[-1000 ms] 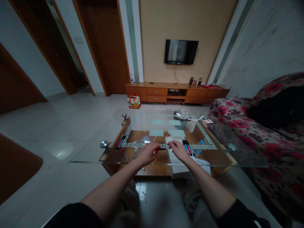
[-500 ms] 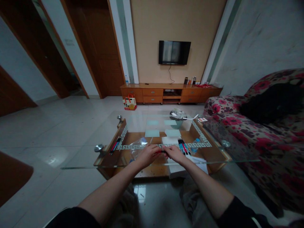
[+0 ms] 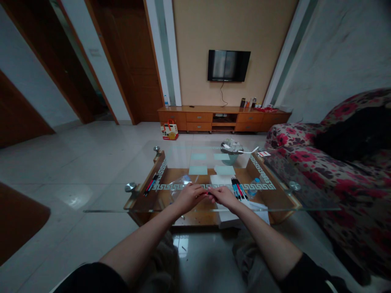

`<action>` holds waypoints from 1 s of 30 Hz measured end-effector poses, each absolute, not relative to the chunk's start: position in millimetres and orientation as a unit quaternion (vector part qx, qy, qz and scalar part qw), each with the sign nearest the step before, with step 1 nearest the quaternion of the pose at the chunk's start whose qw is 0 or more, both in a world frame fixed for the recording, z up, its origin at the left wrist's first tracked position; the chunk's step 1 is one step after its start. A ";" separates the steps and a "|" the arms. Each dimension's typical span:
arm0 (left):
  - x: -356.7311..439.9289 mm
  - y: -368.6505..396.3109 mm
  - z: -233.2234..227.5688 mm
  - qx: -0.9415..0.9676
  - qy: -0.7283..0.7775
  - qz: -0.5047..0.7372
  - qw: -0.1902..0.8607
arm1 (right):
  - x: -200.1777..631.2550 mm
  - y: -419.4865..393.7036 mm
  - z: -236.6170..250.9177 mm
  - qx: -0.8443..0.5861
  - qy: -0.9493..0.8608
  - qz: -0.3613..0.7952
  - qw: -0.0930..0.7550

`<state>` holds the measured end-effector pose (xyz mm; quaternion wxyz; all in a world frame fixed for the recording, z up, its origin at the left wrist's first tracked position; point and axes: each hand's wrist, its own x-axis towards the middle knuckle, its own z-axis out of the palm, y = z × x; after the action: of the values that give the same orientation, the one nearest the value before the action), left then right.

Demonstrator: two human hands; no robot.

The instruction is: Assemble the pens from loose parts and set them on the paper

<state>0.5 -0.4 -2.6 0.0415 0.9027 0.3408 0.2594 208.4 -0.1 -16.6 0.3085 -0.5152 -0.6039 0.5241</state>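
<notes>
Both forearms reached forward from the near edge of the view and met over the middle of the glass worktop (image 3: 122, 205). The left hand (image 3: 189, 197) and right hand (image 3: 224, 196) were closed fingertip to fingertip on one pen (image 3: 208, 193), of which only a short red and dark stretch showed in the gap. Its long axis ran left to right, from one hand straight into the other, so neither hand was nearer; each held an end, fingers curled shut around it. Just right of the right hand lay a bunch of pens (image 3: 238, 189) on white paper (image 3: 218, 179), pointing away from the person. Left of the left hand sat a clear bag (image 3: 180, 185), and farther left, more pens (image 3: 151, 184) near the worktop's edge.
</notes>
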 end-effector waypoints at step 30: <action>12.4 2.6 3.9 0.900 0.388 0.198 -0.026 | 217.7 8.7 -15.9 -0.481 -0.664 0.458 0.343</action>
<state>12.4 2.6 3.9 -0.0256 0.9000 0.3876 0.1976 217.7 8.7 -15.9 0.3425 -0.4812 -0.6644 0.4579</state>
